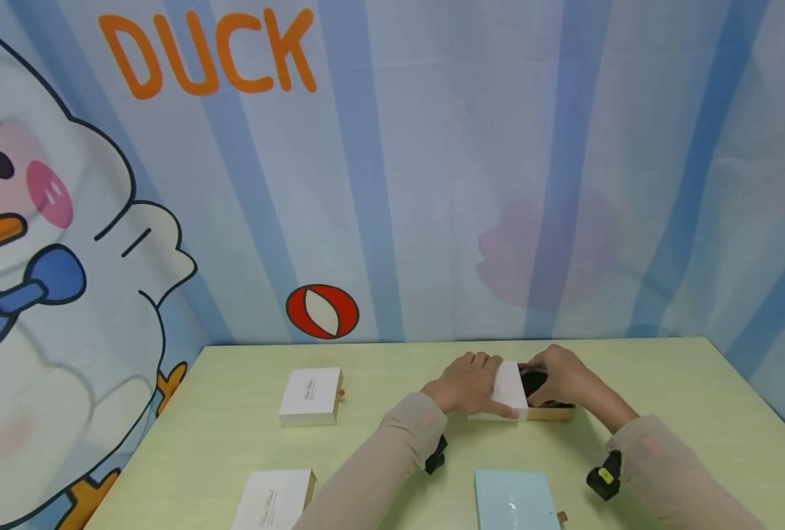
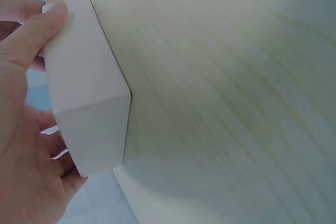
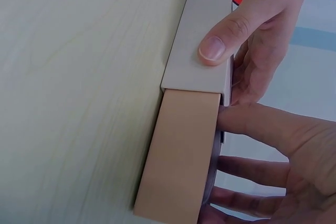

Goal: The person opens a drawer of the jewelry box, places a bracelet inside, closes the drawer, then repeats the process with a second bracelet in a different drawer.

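Observation:
A white drawer-style box (image 1: 510, 392) lies at the back right of the table, its tan inner drawer (image 3: 177, 153) slid partway out to the right. My left hand (image 1: 466, 384) grips the white outer sleeve (image 2: 86, 61), thumb on the near side and fingers over the far side. In the drawer sits a dark, rounded item (image 1: 533, 380); its exact kind is hidden. My right hand (image 1: 564, 377) reaches over the drawer from the right, thumb and fingers bent down around the dark item. In the right wrist view, several right fingertips (image 3: 223, 162) touch its edge.
Two closed white boxes stand on the left, one further back (image 1: 310, 397) and one near the front (image 1: 274, 500). A light blue box (image 1: 514, 500) with a small brown tab is at front centre-right. A printed curtain (image 1: 432, 184) hangs behind the table (image 1: 392, 412).

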